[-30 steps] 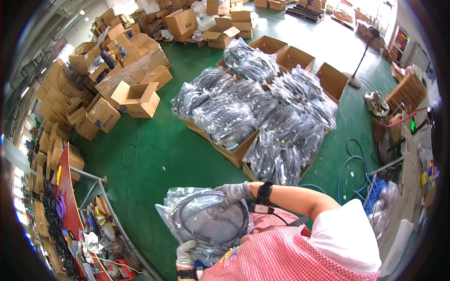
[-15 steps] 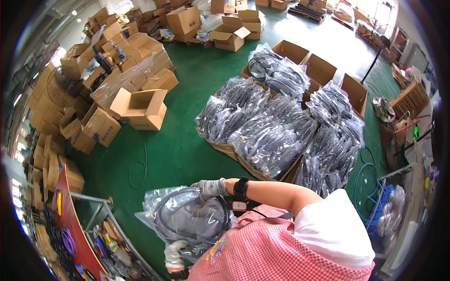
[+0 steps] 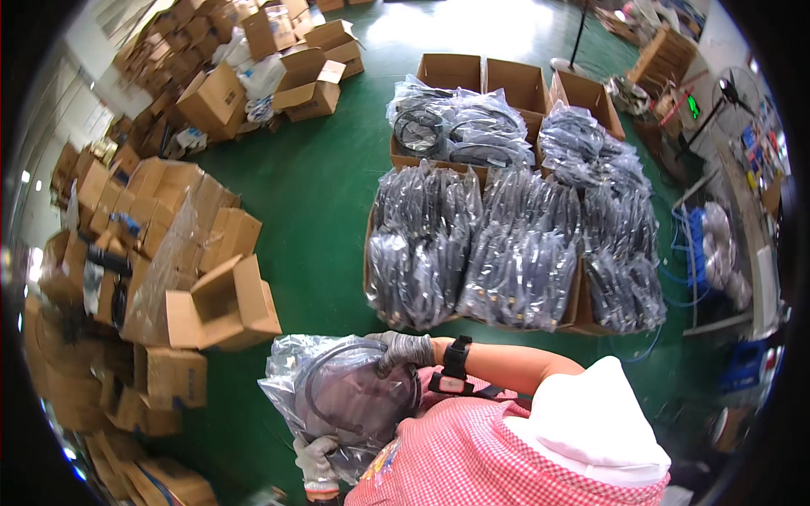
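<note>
A clear plastic bag with a coiled dark cable (image 3: 359, 396) inside is held close in front of my body, toward the lower left. My right hand (image 3: 402, 351), in a grey glove, grips the bag's upper edge by the coil. My left hand (image 3: 316, 462), also gloved, has its fingers closed on the bag's lower left side. Ahead stand open cartons (image 3: 523, 84) filled with bagged cables (image 3: 515, 287), several packed upright in rows and others lying flat at the back.
An open carton (image 3: 221, 305) stands on the green floor (image 3: 312, 194) at left, beside a heap of cardboard boxes (image 3: 169, 371). More open boxes (image 3: 308, 84) lie farther back. At right are a standing fan (image 3: 727, 99), a blue crate (image 3: 697, 244) and a bench (image 3: 742, 287).
My view and body have turned right, so the cable cartons now stand squarely ahead and the left bench has left the view. Both hands still hold the bagged cable.
</note>
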Available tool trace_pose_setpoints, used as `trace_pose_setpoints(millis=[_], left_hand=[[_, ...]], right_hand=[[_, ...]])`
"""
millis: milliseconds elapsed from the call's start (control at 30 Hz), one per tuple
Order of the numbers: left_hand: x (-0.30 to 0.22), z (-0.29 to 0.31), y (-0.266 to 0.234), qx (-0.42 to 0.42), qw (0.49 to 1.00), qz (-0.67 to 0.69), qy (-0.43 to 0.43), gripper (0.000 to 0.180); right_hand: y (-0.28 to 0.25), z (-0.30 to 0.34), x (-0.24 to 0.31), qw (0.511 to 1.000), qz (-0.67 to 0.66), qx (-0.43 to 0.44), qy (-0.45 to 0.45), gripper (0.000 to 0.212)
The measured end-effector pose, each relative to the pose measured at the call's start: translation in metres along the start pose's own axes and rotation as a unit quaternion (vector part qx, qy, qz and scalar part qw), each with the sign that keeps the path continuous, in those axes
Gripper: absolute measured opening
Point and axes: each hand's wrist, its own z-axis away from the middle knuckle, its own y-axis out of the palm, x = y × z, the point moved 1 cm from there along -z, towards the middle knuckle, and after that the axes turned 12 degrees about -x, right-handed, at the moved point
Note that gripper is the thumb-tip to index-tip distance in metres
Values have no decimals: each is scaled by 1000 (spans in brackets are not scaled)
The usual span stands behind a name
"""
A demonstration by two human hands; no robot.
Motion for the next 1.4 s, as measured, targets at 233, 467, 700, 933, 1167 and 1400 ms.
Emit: trace_pose_setpoints(millis=[233,467,700,933,1167,1400], left_hand=[[29,-148,-73,-94,994,-62,17,39],[-17,-372,-48,-57,997,25,-37,46],[14,-498,-79,21,991,103,-86,53],[-106,-620,-2,350,931,101,-37,39],[-211,-660,135,442,795,-99,402,42],[-328,-701,300,449,643,-19,620,38]], right_hand=[[34,-169,62,998,-37,14,-44,72],[17,-281,122,997,-18,-38,-64,80],[-34,-322,148,934,-177,-266,-159,80],[-55,-299,144,766,-398,-465,-199,63],[-116,-335,83,603,-643,-415,-227,61],[-292,-339,57,547,-630,-453,-315,63]])
